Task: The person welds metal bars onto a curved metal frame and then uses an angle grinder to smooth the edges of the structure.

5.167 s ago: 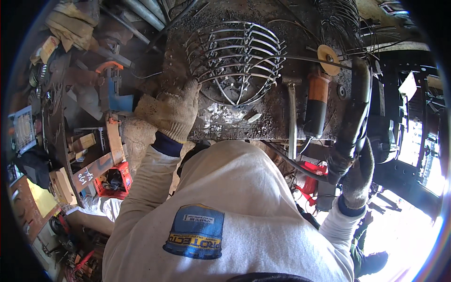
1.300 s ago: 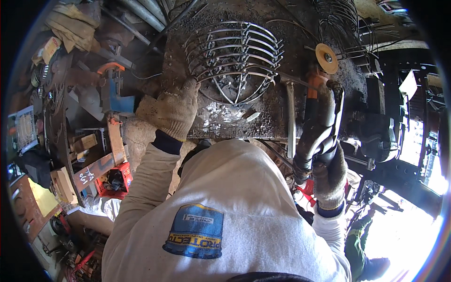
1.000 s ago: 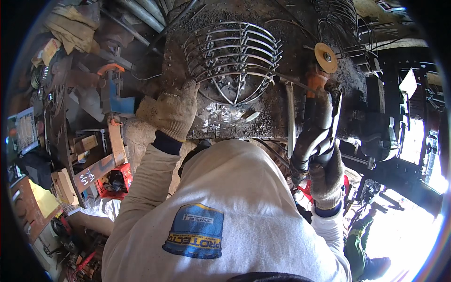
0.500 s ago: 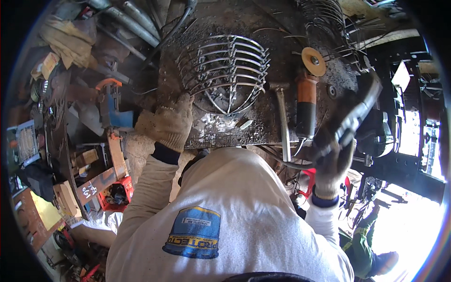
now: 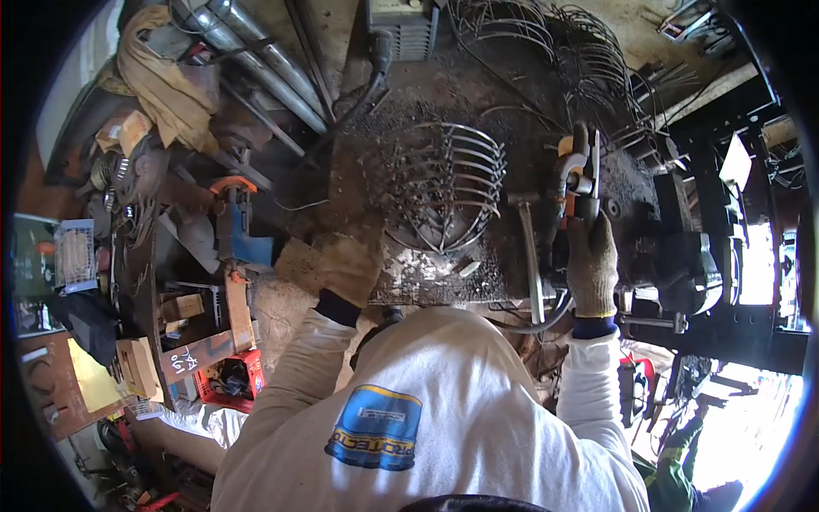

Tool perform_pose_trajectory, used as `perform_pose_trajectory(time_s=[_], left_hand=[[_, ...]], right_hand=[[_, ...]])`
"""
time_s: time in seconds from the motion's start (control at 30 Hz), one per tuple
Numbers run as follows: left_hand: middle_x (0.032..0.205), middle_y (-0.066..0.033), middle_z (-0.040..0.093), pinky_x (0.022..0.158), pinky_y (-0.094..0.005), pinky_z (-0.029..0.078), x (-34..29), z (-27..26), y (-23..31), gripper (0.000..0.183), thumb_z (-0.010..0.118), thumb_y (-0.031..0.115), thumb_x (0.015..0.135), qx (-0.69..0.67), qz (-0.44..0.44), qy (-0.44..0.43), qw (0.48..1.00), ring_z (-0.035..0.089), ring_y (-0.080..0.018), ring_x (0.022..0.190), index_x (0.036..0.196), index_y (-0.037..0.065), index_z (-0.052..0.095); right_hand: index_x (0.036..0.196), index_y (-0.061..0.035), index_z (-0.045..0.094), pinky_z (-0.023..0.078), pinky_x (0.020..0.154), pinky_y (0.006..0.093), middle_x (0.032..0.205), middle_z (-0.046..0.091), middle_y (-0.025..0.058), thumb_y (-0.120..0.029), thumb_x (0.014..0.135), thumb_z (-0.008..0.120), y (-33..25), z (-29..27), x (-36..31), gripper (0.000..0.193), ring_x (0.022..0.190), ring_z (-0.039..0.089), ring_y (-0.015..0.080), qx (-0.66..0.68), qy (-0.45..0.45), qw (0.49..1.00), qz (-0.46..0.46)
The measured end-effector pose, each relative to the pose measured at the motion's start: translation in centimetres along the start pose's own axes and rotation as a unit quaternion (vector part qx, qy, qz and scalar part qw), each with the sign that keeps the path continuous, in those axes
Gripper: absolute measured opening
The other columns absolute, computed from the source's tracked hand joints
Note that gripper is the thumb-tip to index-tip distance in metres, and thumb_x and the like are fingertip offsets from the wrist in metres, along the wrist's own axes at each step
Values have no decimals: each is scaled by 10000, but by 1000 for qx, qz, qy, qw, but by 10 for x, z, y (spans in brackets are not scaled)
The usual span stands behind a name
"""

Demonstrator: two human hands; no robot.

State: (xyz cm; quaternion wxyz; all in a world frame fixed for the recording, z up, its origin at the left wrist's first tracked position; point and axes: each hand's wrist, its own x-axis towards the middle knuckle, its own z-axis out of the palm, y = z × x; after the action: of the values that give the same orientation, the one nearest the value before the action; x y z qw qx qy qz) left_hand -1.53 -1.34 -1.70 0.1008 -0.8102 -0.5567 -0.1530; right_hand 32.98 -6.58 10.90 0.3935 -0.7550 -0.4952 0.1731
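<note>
My right hand [image 5: 592, 264], in a knitted work glove, is closed around the grip of a metal tool with a curved C-shaped jaw, which looks like locking clamp pliers [image 5: 577, 177]. The pliers are above the orange and black angle grinder [image 5: 559, 232] and hide most of it. My left hand [image 5: 345, 263], in a dirty tan glove, rests at the bench's front edge, just left of a domed cage of bent metal rods [image 5: 444, 183]. Its fingertips blend into shadow, so their grip is unclear. A hammer [image 5: 530, 256] lies between the cage and the grinder.
Gritty dark bench top [image 5: 409, 102] surrounds the cage. At the back stand a grey machine [image 5: 403, 32] and coiled rods [image 5: 589, 55]. A blue clamp [image 5: 241, 226] is at left, above a red crate [image 5: 230, 380]. Another person's green-clad leg [image 5: 674, 478] shows lower right.
My right hand has swung the pliers from a blurred position at the right to over the grinder, jaws now pointing away. The whole view has shifted, placing the cage lower in the picture.
</note>
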Motion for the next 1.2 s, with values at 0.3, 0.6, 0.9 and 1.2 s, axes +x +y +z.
perform_pose_trajectory(time_s=[0.3,0.6,0.9,1.2], left_hand=[[1054,-152,703,811,-458,583,6,-11,3,413,702,202,849,-59,-16,42,997,705,-324,949,1253,147,635],[1071,-194,697,778,-486,583,7,-13,1,315,725,154,833,-128,-22,50,990,692,-391,904,1144,123,691],[878,-176,679,680,-481,556,1,-4,3,383,744,158,757,-88,-41,22,995,680,-376,765,1134,121,685],[843,-164,674,642,-484,551,2,-7,4,378,745,223,800,-71,-44,2,997,679,-359,731,1165,143,687]], right_hand=[[1278,-29,555,514,797,553,1058,697,290,-368,1002,553,0,3,1,438,1008,654,510,-131,-54,989,30],[1212,3,540,519,768,575,1022,686,325,-359,999,574,11,4,-16,422,978,652,528,-111,-45,992,25],[1231,3,532,529,762,570,1021,688,315,-341,982,598,36,10,-36,430,965,661,522,-104,-43,993,44],[1275,6,542,534,790,548,1046,692,301,-338,972,606,41,11,-52,463,974,671,510,-90,-15,994,52]])
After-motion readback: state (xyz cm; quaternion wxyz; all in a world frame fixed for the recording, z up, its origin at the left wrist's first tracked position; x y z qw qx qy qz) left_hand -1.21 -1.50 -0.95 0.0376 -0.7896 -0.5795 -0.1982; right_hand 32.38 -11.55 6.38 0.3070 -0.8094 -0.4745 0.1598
